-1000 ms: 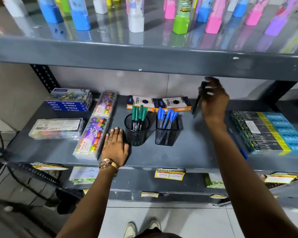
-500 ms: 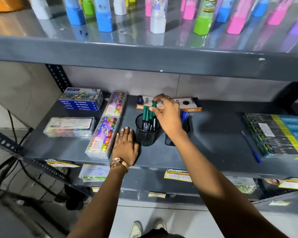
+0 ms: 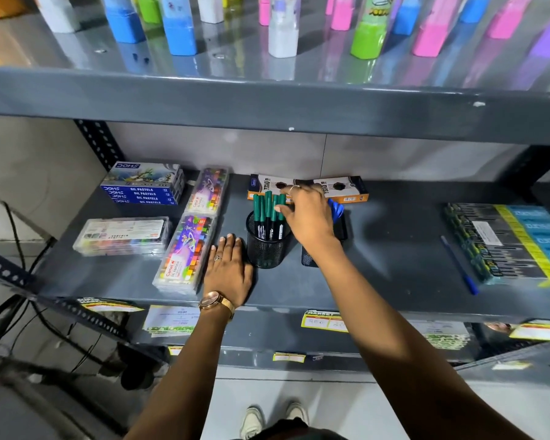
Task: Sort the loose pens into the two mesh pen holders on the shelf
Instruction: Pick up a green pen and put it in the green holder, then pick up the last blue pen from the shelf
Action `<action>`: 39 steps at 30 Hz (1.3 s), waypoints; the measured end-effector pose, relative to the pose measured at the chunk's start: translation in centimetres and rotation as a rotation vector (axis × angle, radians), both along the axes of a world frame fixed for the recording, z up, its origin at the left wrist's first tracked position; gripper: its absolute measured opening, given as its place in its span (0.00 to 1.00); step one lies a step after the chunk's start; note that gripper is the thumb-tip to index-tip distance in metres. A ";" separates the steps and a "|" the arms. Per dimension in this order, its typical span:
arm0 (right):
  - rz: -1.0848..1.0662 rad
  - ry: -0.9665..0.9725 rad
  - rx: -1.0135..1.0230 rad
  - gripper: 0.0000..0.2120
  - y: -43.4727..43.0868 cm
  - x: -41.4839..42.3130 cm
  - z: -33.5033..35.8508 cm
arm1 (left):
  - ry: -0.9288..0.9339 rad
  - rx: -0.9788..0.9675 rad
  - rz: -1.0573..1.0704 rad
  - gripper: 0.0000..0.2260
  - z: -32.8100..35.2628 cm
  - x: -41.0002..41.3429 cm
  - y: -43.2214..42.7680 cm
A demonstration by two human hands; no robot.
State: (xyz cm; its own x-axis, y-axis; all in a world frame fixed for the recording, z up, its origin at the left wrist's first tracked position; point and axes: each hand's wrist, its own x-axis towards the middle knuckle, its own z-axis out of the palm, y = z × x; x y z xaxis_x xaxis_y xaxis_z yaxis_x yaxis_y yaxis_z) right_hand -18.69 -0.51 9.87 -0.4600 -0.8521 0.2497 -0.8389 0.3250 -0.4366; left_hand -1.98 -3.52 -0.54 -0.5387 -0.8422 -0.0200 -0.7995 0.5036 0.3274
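Head view: right hand point(image 3: 308, 217) hides square holder point(image 3: 308, 258); blue pen point(image 3: 458, 265) lies apart.

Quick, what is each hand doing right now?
Left hand: open, flat on the shelf.
Right hand: fingers at the green pens; grip unclear.

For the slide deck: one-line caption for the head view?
Right hand over green pens in mesh holder; left hand flat on shelf.

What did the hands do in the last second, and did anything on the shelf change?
The right hand swung from the back right of the shelf to the round holder and set a dark pen among the green pens; its fingers are still there. The left hand stayed flat, and the blue pen stayed loose.
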 end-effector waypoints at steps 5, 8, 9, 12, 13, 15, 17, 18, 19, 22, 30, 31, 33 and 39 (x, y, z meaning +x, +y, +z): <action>-0.081 -0.044 -0.217 0.18 3.0 -1.6 0.0 | 0.000 -0.013 -0.001 0.32 -0.1 -0.3 0.0; -0.197 -0.018 -0.276 0.14 5.8 -3.6 -0.4 | -0.015 -0.024 0.005 0.32 -0.2 -0.3 0.0; -0.232 -0.002 -0.259 0.14 6.7 -4.4 -0.6 | -0.024 -0.029 0.006 0.32 -0.2 -0.4 0.0; -0.377 0.072 -0.119 0.15 9.6 -7.1 -1.5 | -0.032 -0.040 0.012 0.33 -0.4 -0.4 0.1; -0.457 0.080 -0.060 0.15 10.6 -7.9 -2.0 | -0.037 -0.039 0.009 0.33 -0.5 -0.3 0.2; -0.609 0.061 0.056 0.16 12.5 -9.2 -3.1 | -0.059 -0.037 -0.012 0.33 -0.6 -0.1 0.0; -0.718 0.013 0.130 0.16 14.2 -10.3 -4.3 | -0.082 -0.041 -0.030 0.33 -0.7 -0.1 -0.1; -0.766 -0.001 0.151 0.16 15.1 -10.8 -4.8 | -0.093 -0.041 -0.034 0.33 -0.7 -0.1 -0.1; -0.809 -0.003 0.167 0.16 15.9 -11.3 -5.3 | -0.101 -0.040 -0.035 0.33 -0.6 -0.2 -0.1; -0.902 -0.004 0.209 0.16 18.0 -12.4 -6.3 | -0.112 -0.044 -0.033 0.33 -0.5 -0.3 0.0; -0.979 -0.203 0.217 0.17 19.9 -14.0 -6.5 | -0.096 -0.038 -0.035 0.34 -0.3 -0.3 0.1; -0.979 -0.245 0.193 0.17 20.0 -14.1 -6.5 | -0.093 -0.039 -0.034 0.34 -0.2 -0.2 0.2; -0.987 -0.317 0.155 0.18 20.2 -14.0 -6.3 | -0.089 -0.039 -0.036 0.34 -0.2 -0.2 0.2; -0.993 -0.369 0.132 0.22 20.3 -12.9 -6.4 | -0.082 -0.038 -0.035 0.34 -0.2 -0.1 0.1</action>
State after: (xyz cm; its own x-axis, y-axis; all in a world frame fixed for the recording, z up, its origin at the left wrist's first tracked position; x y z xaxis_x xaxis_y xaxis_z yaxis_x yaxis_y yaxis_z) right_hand -31.54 19.80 3.51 -0.9914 -0.0644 -0.1138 0.0044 0.8536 -0.5208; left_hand -2.08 -3.43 -0.74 -0.5654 -0.8241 -0.0338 -0.8046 0.5421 0.2423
